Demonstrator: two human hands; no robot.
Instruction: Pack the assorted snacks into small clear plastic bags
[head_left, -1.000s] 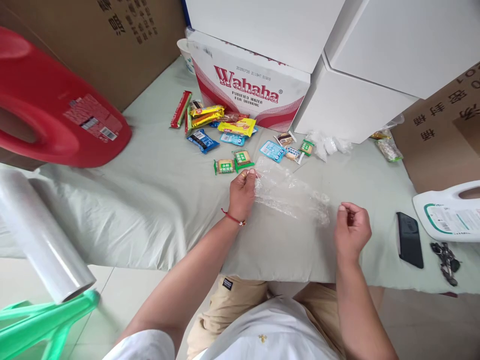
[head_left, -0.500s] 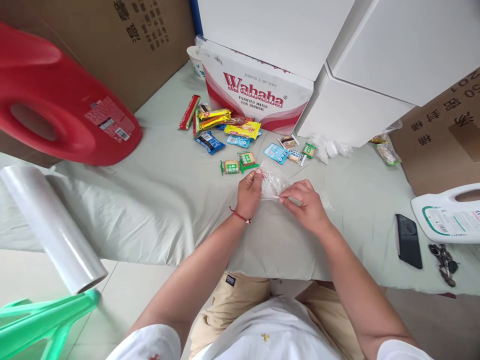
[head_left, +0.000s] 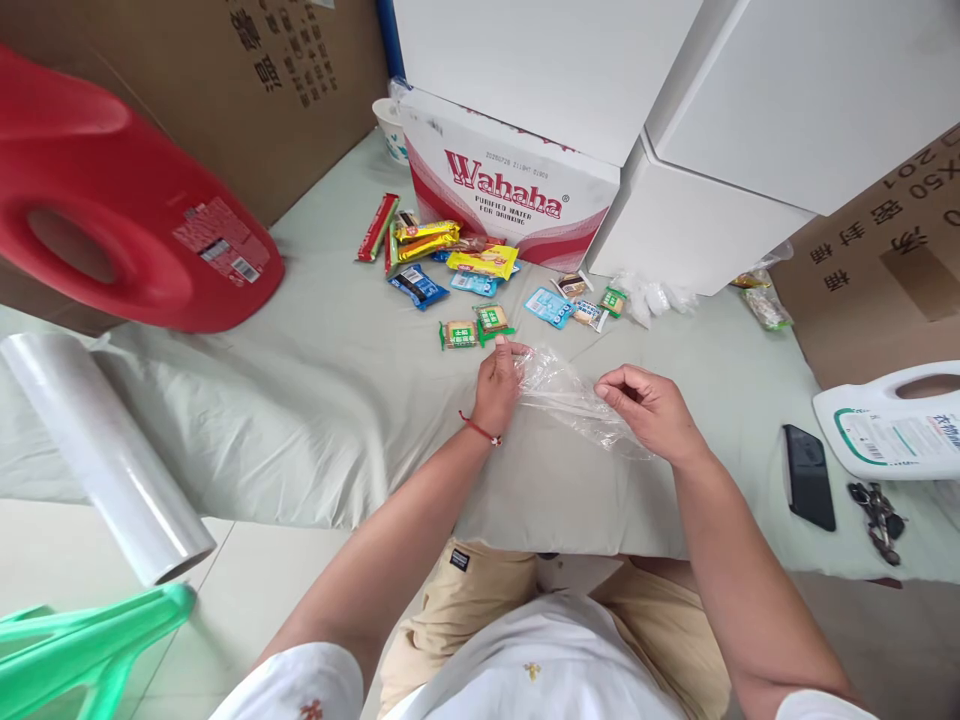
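Note:
A clear plastic bag (head_left: 559, 390) stretches between my two hands above the cloth-covered table. My left hand (head_left: 498, 388) grips its left end, thumb pointing up, with a red cord on the wrist. At the other side my right hand (head_left: 651, 408) pinches the bag between thumb and fingers, and part of the film hangs below it. Just beyond my left hand lie two green-edged biscuit packs (head_left: 460, 334). Farther back are a blue-and-white packet (head_left: 549, 307), a yellow snack packet (head_left: 481, 262) and a dark blue packet (head_left: 418, 286).
A carton of water (head_left: 517, 185) stands at the back beside white boxes (head_left: 720, 190). On the left are a red jug (head_left: 142, 200) and a roll of plastic film (head_left: 105, 450). A phone (head_left: 808, 478), keys (head_left: 877, 520) and a white bottle (head_left: 892, 425) lie at right.
My right hand has moved right, away from my left hand, drawing the plastic bag out wider between them. My left hand has stayed nearly in place.

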